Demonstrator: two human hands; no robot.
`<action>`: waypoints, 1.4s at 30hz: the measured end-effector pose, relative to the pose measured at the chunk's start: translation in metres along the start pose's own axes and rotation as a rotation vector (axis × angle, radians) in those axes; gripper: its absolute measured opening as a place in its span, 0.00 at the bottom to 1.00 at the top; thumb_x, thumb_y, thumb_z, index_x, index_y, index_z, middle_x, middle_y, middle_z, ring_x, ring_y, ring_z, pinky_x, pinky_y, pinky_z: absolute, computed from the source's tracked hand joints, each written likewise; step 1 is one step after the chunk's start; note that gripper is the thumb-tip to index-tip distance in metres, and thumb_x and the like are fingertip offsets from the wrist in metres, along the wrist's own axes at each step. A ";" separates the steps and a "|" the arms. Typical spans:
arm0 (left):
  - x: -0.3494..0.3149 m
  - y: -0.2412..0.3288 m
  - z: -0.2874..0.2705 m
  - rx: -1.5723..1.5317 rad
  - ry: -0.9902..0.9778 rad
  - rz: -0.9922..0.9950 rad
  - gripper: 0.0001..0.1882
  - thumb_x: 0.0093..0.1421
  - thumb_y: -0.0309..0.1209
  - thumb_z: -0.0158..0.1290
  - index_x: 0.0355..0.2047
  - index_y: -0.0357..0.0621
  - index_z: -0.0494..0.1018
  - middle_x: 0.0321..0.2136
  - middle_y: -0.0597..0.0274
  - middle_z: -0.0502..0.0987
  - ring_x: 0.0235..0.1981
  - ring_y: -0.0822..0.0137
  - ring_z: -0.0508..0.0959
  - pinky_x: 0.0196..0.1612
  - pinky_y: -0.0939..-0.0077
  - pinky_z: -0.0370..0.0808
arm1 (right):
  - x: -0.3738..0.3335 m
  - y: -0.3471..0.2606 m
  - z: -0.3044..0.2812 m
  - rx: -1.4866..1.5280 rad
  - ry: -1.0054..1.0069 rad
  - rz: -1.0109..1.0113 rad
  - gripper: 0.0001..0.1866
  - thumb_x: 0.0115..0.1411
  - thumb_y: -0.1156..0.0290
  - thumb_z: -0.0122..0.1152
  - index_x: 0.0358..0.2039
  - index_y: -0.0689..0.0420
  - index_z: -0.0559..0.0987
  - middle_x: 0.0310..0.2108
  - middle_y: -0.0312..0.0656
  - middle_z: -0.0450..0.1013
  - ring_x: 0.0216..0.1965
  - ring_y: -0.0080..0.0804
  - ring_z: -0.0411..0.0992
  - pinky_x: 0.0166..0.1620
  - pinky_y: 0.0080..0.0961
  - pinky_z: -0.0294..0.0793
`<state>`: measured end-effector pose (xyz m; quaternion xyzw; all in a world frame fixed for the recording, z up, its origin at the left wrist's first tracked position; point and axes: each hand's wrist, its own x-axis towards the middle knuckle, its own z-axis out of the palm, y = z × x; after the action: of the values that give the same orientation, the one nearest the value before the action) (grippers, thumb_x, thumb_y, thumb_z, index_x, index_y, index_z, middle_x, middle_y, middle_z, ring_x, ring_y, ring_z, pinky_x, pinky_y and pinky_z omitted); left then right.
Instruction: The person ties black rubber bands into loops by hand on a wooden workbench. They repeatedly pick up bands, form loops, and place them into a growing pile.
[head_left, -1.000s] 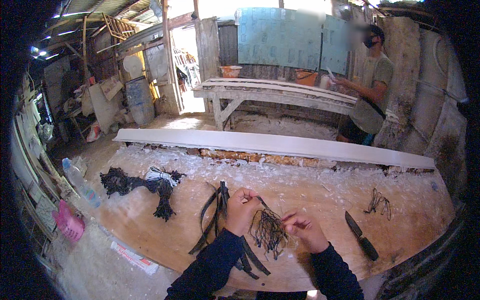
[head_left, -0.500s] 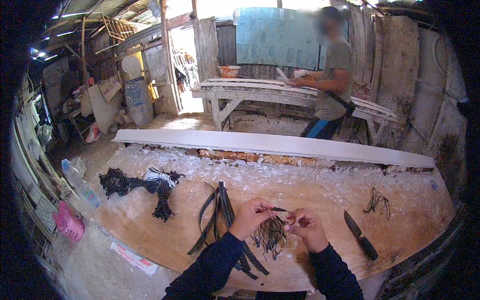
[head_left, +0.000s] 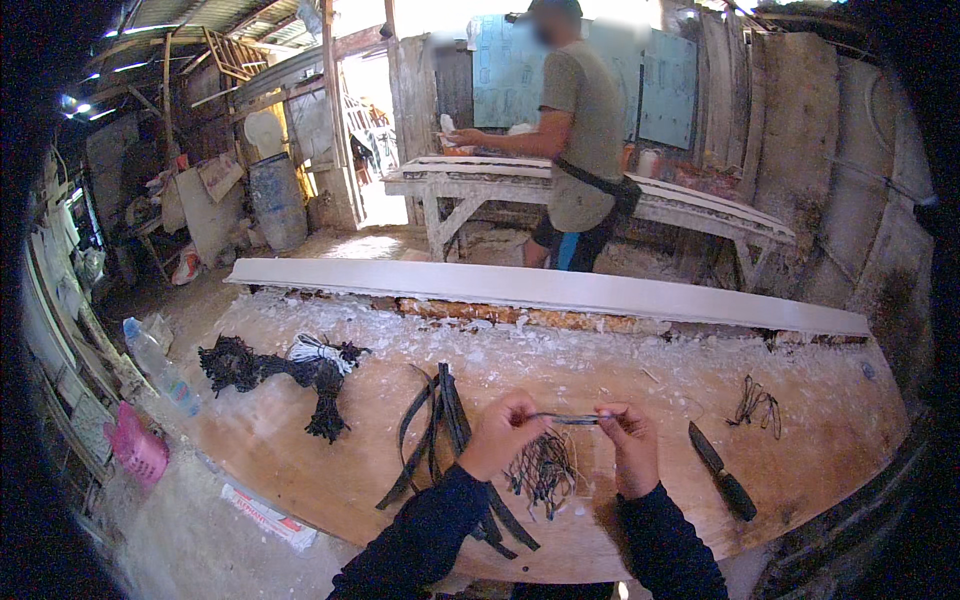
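Between my two hands a short dark strip (head_left: pixel 570 419) is stretched level above the wooden table. My left hand (head_left: pixel 503 435) pinches its left end, and the fingers of my right hand (head_left: pixel 632 445) are closed on its right end. Under and between the hands lies a loose pile of thin dark cords (head_left: pixel 543 472). Long black flat strips (head_left: pixel 452 415) lie beside and partly beneath my left forearm. Right of my right hand rests a knife (head_left: pixel 722 470) with a dark blade and handle.
Bundles of black cord (head_left: pixel 325 400), one with white cord (head_left: pixel 318 352), lie at left. A small cord tangle (head_left: pixel 755 408) is at right. A long white plaster-like bar (head_left: pixel 550 290) runs along the far edge. Beyond it a person (head_left: pixel 580 130) stands at another bench (head_left: pixel 440 185).
My right hand has moved slightly right, away from my left, and the strip now spans straight between them. The other person has moved left along the far bench.
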<state>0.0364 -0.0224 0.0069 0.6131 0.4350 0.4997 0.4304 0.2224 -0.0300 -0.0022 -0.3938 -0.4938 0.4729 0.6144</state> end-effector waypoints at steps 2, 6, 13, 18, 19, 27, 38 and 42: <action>0.004 -0.003 -0.005 -0.115 0.186 0.048 0.06 0.49 0.25 0.54 0.23 0.43 0.67 0.18 0.74 0.65 0.20 0.82 0.63 0.23 0.87 0.60 | -0.003 -0.002 0.002 -0.140 -0.088 -0.049 0.07 0.52 0.73 0.58 0.32 0.59 0.76 0.33 0.34 0.68 0.36 0.24 0.65 0.42 0.20 0.62; 0.008 -0.006 -0.012 -0.257 0.339 -0.055 0.03 0.49 0.22 0.53 0.25 0.40 0.69 0.21 0.71 0.69 0.23 0.80 0.67 0.26 0.86 0.65 | -0.012 -0.015 0.006 -0.206 -0.564 -0.014 0.09 0.49 0.73 0.60 0.33 0.57 0.78 0.43 0.40 0.67 0.47 0.31 0.62 0.49 0.25 0.59; 0.011 -0.025 -0.009 -0.194 0.196 -0.111 0.04 0.49 0.23 0.52 0.27 0.38 0.70 0.22 0.67 0.72 0.23 0.77 0.70 0.28 0.84 0.67 | -0.014 -0.025 0.012 -0.280 -0.753 -0.110 0.10 0.46 0.73 0.63 0.32 0.54 0.79 0.44 0.42 0.68 0.55 0.36 0.56 0.56 0.33 0.52; 0.013 -0.037 -0.007 -0.134 0.007 -0.033 0.05 0.50 0.25 0.53 0.27 0.38 0.70 0.22 0.67 0.73 0.24 0.78 0.70 0.29 0.84 0.67 | -0.012 -0.022 0.005 -0.160 -0.633 0.020 0.08 0.43 0.78 0.64 0.27 0.55 0.79 0.36 0.41 0.73 0.49 0.33 0.63 0.51 0.29 0.58; 0.012 -0.037 -0.006 -0.117 -0.061 -0.097 0.05 0.50 0.25 0.54 0.27 0.38 0.70 0.22 0.67 0.73 0.24 0.78 0.70 0.29 0.83 0.67 | -0.013 -0.021 0.005 -0.097 -0.578 0.101 0.07 0.42 0.79 0.64 0.26 0.56 0.79 0.34 0.41 0.73 0.46 0.32 0.65 0.50 0.28 0.60; 0.003 -0.021 -0.002 -0.172 -0.482 0.026 0.07 0.51 0.28 0.55 0.26 0.39 0.69 0.26 0.67 0.71 0.30 0.76 0.70 0.35 0.82 0.68 | -0.001 -0.002 -0.005 -0.031 -0.269 0.102 0.06 0.45 0.83 0.56 0.21 0.58 0.70 0.26 0.35 0.70 0.28 0.22 0.67 0.36 0.18 0.67; -0.006 -0.004 0.003 -0.249 -0.633 -0.060 0.12 0.50 0.32 0.57 0.22 0.41 0.64 0.19 0.73 0.64 0.24 0.79 0.65 0.28 0.84 0.63 | 0.006 0.007 -0.006 -0.478 0.240 -0.339 0.05 0.49 0.75 0.58 0.28 0.57 0.74 0.34 0.38 0.67 0.38 0.26 0.65 0.42 0.23 0.63; 0.003 -0.008 -0.007 0.010 -0.270 -0.071 0.13 0.49 0.31 0.58 0.20 0.43 0.64 0.19 0.72 0.65 0.23 0.79 0.65 0.26 0.84 0.63 | 0.003 0.000 -0.001 -0.451 0.077 -0.340 0.06 0.48 0.73 0.60 0.30 0.55 0.77 0.38 0.40 0.66 0.43 0.30 0.63 0.46 0.26 0.61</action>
<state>0.0294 -0.0173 0.0006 0.6613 0.3969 0.3950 0.4992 0.2233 -0.0272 -0.0022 -0.4497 -0.6217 0.2262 0.6001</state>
